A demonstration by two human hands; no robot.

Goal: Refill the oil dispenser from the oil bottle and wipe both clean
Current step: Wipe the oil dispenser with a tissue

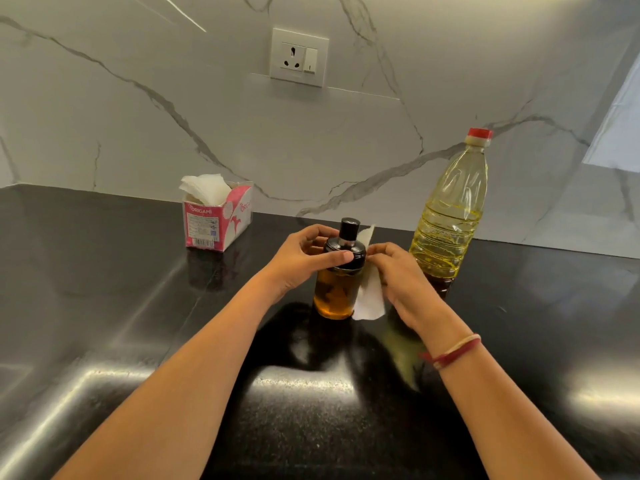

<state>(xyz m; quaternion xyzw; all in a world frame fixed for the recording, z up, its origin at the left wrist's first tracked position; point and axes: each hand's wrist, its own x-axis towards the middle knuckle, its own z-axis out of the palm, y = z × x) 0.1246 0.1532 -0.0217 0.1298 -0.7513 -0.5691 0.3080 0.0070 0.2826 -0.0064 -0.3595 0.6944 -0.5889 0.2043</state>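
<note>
Oil dispenser point(335, 292) upright on bench point(138, 341), axis vertical. Left hand point(304, 259) curls fingers round cap point(357, 247) from 9 o'clock. Right hand point(401, 282) pinches tissue point(369, 301) against 3 o'clock side.

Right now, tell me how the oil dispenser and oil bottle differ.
The oil dispenser is short, black-capped, amber; the oil bottle is tall, red-capped, pale yellow. The left hand grips the dispenser and the right hand holds a tissue against it; the bottle stands untouched. Both stand upright.

Bare left forearm point(194, 358), bare right forearm point(509, 414), red thread band point(456, 354) and thin pale bangle point(463, 341) around the right wrist
</note>
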